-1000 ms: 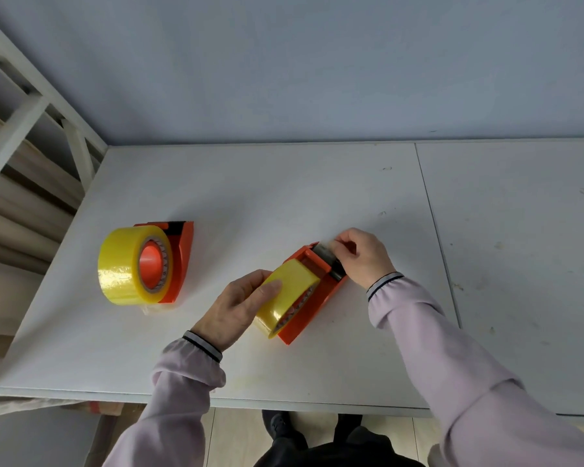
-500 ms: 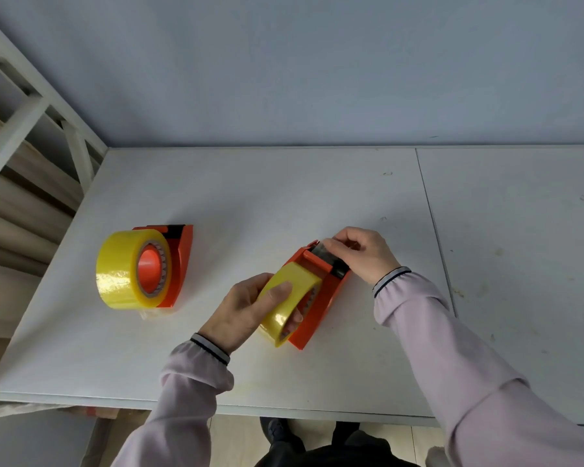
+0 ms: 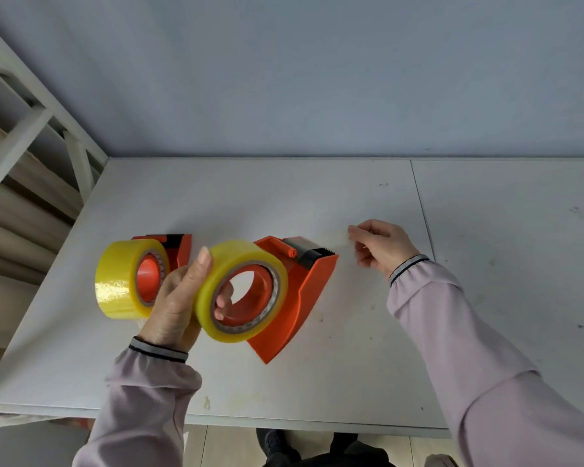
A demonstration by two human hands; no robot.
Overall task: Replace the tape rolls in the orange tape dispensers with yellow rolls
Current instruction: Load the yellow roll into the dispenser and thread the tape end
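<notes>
My left hand point(image 3: 172, 305) grips a yellow tape roll point(image 3: 243, 256) mounted in an orange dispenser point(image 3: 312, 291), thumb over the roll's outside and fingers through its core. The dispenser is tilted up off the white table point(image 3: 317, 197), its cutter end pointing right. My right hand point(image 3: 381, 247) hovers just right of the cutter, fingers curled in a pinch on a faint clear strip of tape end point(image 3: 341, 239). A second orange dispenser point(image 3: 182, 251) carrying a yellow roll point(image 3: 118, 284) stands on the table to the left, partly behind my left hand.
A white metal rack point(image 3: 21, 146) with beige rolls stands off the table's left edge. A grey wall point(image 3: 284, 79) backs the table. A seam point(image 3: 422, 214) splits the tabletop on the right. The front edge lies close to my body.
My left hand has lifted and turned the dispenser, so the roll's open core now faces me. My right hand has left the cutter and moved right, drawing the tape end out.
</notes>
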